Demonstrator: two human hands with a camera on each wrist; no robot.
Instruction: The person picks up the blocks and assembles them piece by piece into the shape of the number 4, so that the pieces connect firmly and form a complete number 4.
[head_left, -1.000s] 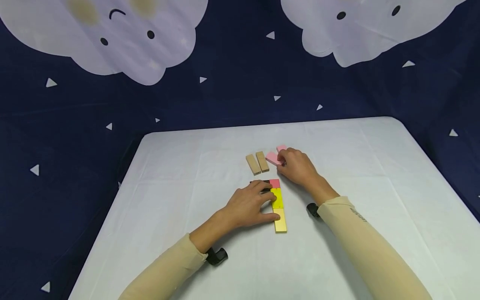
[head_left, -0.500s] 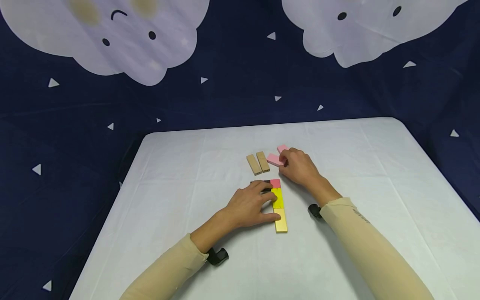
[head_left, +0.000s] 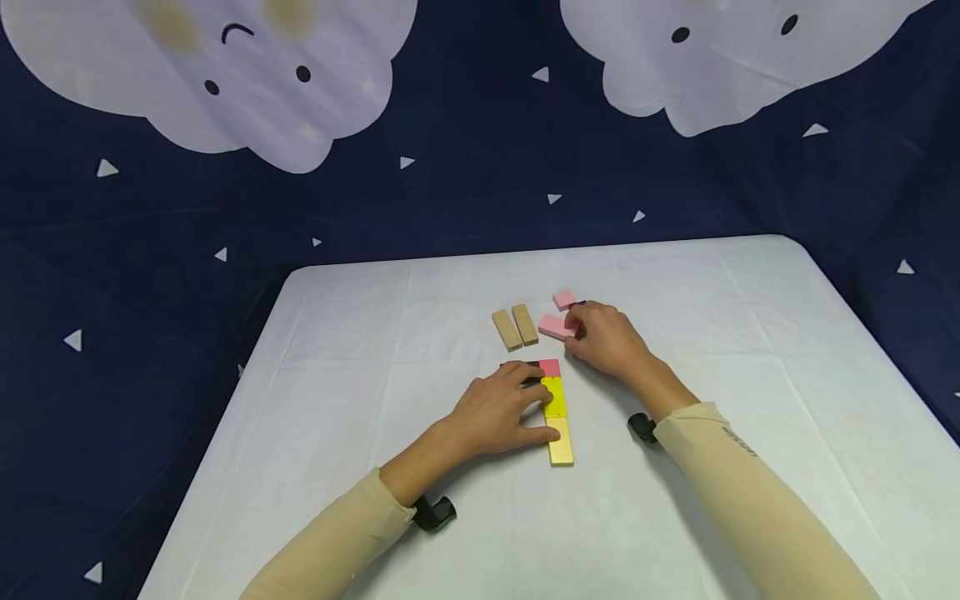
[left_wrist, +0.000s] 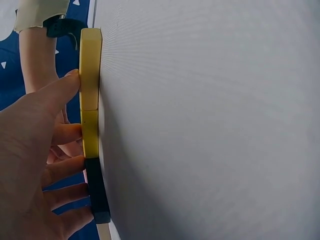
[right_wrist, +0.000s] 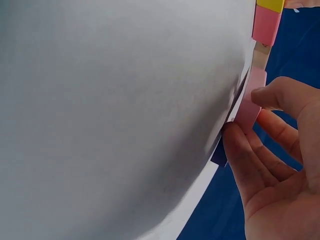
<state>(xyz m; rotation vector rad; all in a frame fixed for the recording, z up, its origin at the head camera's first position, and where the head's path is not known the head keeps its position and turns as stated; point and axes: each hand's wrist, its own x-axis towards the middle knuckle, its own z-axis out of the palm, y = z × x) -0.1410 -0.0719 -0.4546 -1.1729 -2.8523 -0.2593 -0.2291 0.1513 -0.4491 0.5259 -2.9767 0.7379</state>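
Observation:
My left hand lies over the row of flat blocks. Its spread fingers touch a pale yellow block, a bright yellow block and a black block. The black block lies crosswise at the far end, mostly hidden under that hand in the head view, beside a coral-pink block. Farther back, my right hand pinches a light pink block by its right end, thumb on one face and fingertips against the other side. A second light pink block lies just behind it.
Two plain wooden blocks lie side by side left of the pink ones. A dark blue block is partly hidden by the right hand. All rest on a white-covered table, with a dark blue cloud-patterned cloth behind.
My right hand has shifted a little right and toward me, and the light pink block has moved with it, showing more of the second pink block. The left hand keeps its place.

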